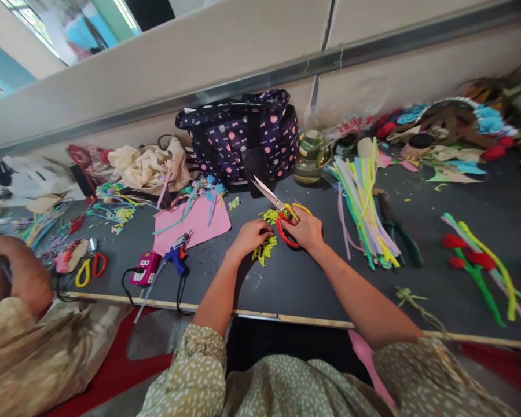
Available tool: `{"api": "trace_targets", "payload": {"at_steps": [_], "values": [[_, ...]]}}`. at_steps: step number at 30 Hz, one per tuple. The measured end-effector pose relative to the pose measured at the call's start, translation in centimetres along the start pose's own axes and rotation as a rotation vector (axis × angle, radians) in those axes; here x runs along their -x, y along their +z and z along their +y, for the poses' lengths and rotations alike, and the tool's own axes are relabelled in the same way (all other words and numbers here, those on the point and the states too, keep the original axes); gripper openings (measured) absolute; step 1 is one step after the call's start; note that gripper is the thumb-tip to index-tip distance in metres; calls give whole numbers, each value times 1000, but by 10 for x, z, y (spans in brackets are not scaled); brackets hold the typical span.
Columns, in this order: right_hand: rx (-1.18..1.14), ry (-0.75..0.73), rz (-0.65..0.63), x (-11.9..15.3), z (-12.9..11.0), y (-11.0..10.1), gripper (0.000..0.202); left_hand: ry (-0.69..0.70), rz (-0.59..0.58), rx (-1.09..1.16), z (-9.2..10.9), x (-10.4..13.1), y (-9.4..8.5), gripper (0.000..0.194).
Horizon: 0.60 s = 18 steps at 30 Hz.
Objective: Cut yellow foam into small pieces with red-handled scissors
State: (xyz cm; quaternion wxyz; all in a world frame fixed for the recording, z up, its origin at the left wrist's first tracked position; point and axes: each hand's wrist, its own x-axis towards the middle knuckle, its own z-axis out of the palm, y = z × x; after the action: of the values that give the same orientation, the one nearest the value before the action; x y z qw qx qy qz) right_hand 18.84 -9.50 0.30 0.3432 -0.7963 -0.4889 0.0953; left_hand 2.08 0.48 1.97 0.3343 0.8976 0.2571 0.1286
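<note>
My right hand (307, 229) is closed around the handles, one red and one yellow, of a pair of scissors (274, 197). Their blades point up and left, slightly parted, over the table. My left hand (252, 238) has its fingers bent together at a small heap of short yellow-green cut pieces (264, 251); anything pinched between the fingertips is hidden. More of these pieces lie just beyond the fingers. To the right of my right hand rests a thick bundle of pastel pipe cleaners (362, 208).
A navy patterned bag (243, 139) and a green glass jar (311, 157) stand behind. Left are a pink sheet (195, 223), a blue glue gun (178, 258) and other scissors (91, 265). Pliers (399, 229) and red-tipped stems (477, 272) lie right. Another person's arm (21, 272) rests far left.
</note>
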Motion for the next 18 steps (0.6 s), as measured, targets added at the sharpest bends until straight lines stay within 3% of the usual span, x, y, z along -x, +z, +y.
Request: {"api": "trace_targets", "payload": {"at_steps": [18], "values": [[-24, 29, -11, 0, -2, 1, 38, 149, -112, -261, 6, 13, 3, 18]]}}
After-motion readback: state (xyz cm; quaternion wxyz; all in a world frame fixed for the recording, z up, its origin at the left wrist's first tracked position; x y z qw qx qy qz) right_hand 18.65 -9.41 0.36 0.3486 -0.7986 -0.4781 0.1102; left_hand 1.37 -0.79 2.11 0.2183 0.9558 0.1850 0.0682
